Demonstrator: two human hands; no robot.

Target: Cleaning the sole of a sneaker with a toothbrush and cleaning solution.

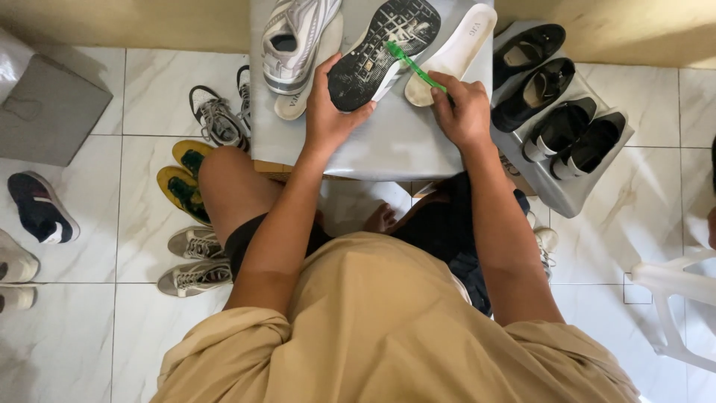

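We see our left hand (328, 112) gripping the upturned black-soled sneaker (384, 48) on the grey bench (395, 145). Our right hand (464, 110) closes on a green plastic toothbrush (414, 67), bristles touching that sole.

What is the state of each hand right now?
Left hand: closed on the upturned shoe, sole up.
Right hand: closed on the green toothbrush, bristles on the sole.
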